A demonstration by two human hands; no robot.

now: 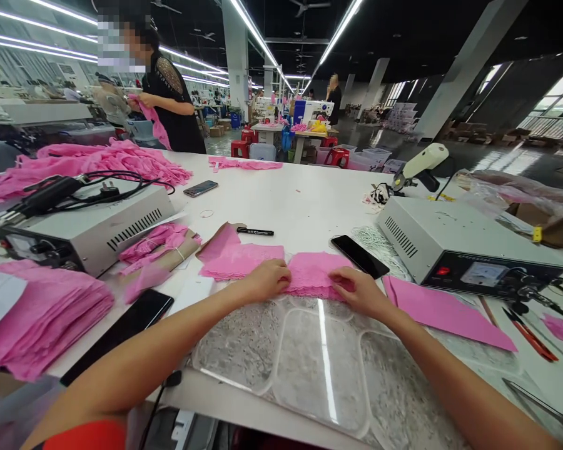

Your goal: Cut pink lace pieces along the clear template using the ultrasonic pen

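The left hand [273,279] has its grip drawn in, fingers curled together against the left end of a pink fabric stack [312,270]; whether any layer is pinched there I cannot tell. The right hand [354,287] touches the stack's right end, fingers bent and thumb low; its grip on the layers is also unclear.

Nearest in the way are a second pink stack [246,261], just beside the left hand, and a black phone [360,255] just beyond the right. A black marker [255,231] lies farther toward the worktop's [304,197] far edge. Toward its left edge stand a grey control box [126,215] and a tall pile of pink cloth [56,319]; toward its right, another grey box [473,234] with a flat pink sheet [450,312] before it. At the far edge, left of centre, a co-worker [173,100] holds pink cloth.

The fabric stack sits midway along the near side, beyond a glossy clear mat [319,375]. It is low and many-layered, with a ragged near edge.
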